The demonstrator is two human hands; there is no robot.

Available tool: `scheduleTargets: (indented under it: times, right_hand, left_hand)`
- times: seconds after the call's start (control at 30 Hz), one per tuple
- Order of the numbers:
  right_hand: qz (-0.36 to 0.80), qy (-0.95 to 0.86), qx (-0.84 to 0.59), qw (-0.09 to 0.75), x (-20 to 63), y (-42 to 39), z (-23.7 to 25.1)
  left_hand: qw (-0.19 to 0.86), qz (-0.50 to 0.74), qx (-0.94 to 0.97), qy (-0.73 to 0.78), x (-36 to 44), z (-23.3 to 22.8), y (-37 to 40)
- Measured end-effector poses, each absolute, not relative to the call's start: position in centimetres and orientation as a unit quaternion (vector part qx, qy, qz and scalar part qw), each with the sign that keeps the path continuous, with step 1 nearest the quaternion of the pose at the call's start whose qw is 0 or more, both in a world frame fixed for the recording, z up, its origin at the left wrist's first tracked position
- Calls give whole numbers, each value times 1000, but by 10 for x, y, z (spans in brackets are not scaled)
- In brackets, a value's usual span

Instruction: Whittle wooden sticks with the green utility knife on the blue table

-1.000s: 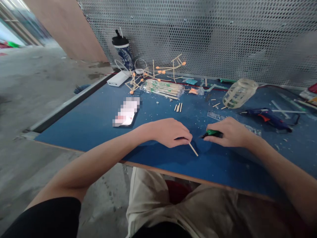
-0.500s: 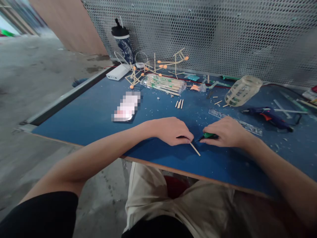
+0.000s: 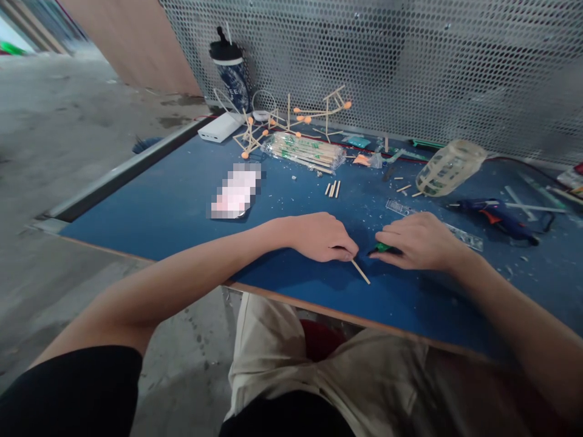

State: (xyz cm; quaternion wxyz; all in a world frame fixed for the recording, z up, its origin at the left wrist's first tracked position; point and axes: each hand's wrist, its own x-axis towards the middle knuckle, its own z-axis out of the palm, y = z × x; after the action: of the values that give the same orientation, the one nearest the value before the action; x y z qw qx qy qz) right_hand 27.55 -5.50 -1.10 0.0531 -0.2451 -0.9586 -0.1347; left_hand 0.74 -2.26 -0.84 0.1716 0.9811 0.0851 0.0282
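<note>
My left hand (image 3: 325,238) rests low over the blue table, its fingers pinched on a thin wooden stick (image 3: 361,272). The free end of the stick points down and to the right, toward the front edge. A short gap to the right, my right hand (image 3: 416,241) is closed around a small green-and-black hand tool (image 3: 385,247) whose dark tip faces the left hand. Fingers hide most of that tool. Beyond the hands lie several short cut sticks (image 3: 333,189). A clear ruler (image 3: 463,237) lies partly behind the right hand.
Toward the back are a bag of wooden sticks (image 3: 304,152), stick frames with orange joints (image 3: 298,118), a tumbler (image 3: 231,76) and a white power bank (image 3: 220,127). A glue gun (image 3: 496,217) and clear jar (image 3: 450,169) are at right, a blurred-out phone (image 3: 237,191) at left.
The view has shifted slightly, moving the background a little to the right. Both hands keep their grips and nearly the same places; the tool's tip appears slightly farther from the stick.
</note>
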Motion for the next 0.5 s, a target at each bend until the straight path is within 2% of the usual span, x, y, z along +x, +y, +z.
scheduleTargets:
  times: [0.37, 0.5]
  right_hand:
    - [-138, -965, -218, 43, 263, -59, -16]
    - [-108, -962, -233, 92, 272, -56, -18]
  left_hand:
    - [160, 18, 982, 97, 7, -7, -24]
    - [164, 19, 982, 90, 7, -6, -24]
